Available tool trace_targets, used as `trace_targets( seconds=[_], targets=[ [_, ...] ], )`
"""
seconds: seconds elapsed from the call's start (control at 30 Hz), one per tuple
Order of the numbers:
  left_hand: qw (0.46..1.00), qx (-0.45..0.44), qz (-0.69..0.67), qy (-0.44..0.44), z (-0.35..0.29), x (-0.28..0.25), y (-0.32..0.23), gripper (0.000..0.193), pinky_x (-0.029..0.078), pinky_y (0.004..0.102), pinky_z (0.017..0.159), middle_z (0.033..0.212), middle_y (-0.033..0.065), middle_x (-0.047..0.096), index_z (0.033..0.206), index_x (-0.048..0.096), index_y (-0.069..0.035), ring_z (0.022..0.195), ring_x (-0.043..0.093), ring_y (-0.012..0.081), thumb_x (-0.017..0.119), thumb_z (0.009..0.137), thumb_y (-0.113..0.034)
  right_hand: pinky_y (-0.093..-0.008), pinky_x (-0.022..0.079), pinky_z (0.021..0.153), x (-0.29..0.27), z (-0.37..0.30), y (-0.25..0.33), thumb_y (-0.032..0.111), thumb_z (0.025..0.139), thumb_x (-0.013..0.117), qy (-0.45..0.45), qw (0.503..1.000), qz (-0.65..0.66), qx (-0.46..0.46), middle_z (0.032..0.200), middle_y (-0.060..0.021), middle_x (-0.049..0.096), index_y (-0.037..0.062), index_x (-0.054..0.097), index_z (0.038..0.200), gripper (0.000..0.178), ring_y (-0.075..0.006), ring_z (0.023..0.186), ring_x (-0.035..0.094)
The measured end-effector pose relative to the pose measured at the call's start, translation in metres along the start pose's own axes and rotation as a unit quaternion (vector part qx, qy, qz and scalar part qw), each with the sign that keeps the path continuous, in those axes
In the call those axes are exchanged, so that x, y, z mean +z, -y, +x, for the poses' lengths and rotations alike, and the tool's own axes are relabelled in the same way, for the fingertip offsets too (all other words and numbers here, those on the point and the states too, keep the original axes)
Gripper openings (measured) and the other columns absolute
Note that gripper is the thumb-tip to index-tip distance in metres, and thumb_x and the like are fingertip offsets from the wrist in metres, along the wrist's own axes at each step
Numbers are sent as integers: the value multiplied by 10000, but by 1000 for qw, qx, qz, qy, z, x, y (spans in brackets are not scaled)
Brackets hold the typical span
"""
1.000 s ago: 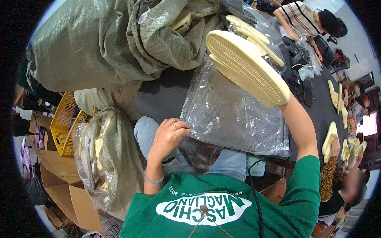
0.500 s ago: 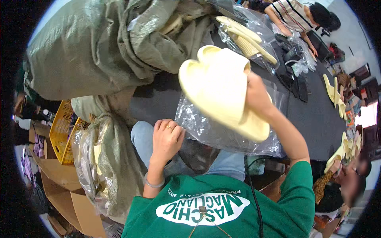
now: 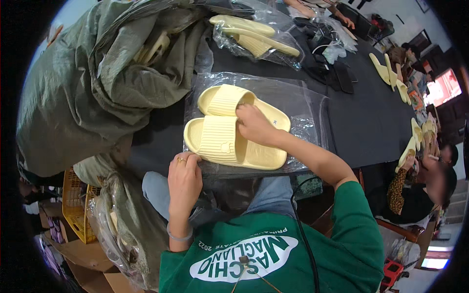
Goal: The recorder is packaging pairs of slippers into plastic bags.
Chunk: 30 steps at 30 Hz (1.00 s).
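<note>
A pair of pale yellow slide sandals (image 3: 215,141) lies side by side over a clear plastic bag (image 3: 308,105) on the dark table, toes to the left. Their straps are ribbed, and the nearer one carries a small raised figure. My right hand (image 3: 256,124) is closed where the two slides meet, its fingertips tucked in beside the straps and partly hidden. Next to the toe of the nearer slide, my left hand (image 3: 185,176) pinches the bag's near left corner, fingers curled together. Whether any part of the slides is inside the bag I cannot tell.
Big grey-green sacks (image 3: 97,93) crowd the table's left side. Bagged yellow slides (image 3: 256,36) lie farther back, near black items (image 3: 337,73). More loose slides (image 3: 386,71) stand along the right edge. Other people work behind and at right. A yellow crate (image 3: 73,205) sits lower left.
My right hand has brought the pair of slides down from above the table onto the bag. My left hand stays at the bag's near left corner. The whole view has shifted.
</note>
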State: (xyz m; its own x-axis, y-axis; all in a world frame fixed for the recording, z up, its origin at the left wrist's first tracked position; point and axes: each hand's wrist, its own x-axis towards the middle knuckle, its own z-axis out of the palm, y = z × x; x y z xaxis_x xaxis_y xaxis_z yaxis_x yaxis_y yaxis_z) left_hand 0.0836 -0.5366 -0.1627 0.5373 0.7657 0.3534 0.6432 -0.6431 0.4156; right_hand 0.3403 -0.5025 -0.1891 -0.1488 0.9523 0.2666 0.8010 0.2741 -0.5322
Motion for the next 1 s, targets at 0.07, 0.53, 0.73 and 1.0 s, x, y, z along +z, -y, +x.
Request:
trace_targets(
  seconds=[0.07,0.53,0.73,1.0],
  targets=[
    [999,23,-11,-36,6,10,-4,196,452,405,845,978,148,563,925,565,-5,969,555,326,611,736,11,-433,400,864,-4,2,-6,82,768,525,30,999,-14,6,929,-174,587,-13,591,861,149,-338,943,535],
    [997,58,39,-28,5,34,5,487,390,457,937,1116,158,588,1163,578,-28,1083,523,329,705,701,-119,-419,368,893,0,-21,25,-3,720,531,2,1000,-19,11,981,-151,554,-14,560,912,194,-320,992,496],
    [995,22,89,42,-1,46,11,440,247,478,1095,1282,180,510,1265,501,-20,1265,410,345,537,887,-242,-407,363,919,8,-25,20,3,703,551,-36,999,-16,0,977,-151,557,-29,562,991,290,-322,1017,495],
    [986,-49,138,74,-5,45,6,638,192,491,1109,1499,82,308,1425,343,-59,1387,271,254,480,913,-413,-462,402,847,-38,-42,-48,93,769,566,-60,960,-161,222,968,-172,585,-4,562,907,169,-347,926,550]
  ],
)
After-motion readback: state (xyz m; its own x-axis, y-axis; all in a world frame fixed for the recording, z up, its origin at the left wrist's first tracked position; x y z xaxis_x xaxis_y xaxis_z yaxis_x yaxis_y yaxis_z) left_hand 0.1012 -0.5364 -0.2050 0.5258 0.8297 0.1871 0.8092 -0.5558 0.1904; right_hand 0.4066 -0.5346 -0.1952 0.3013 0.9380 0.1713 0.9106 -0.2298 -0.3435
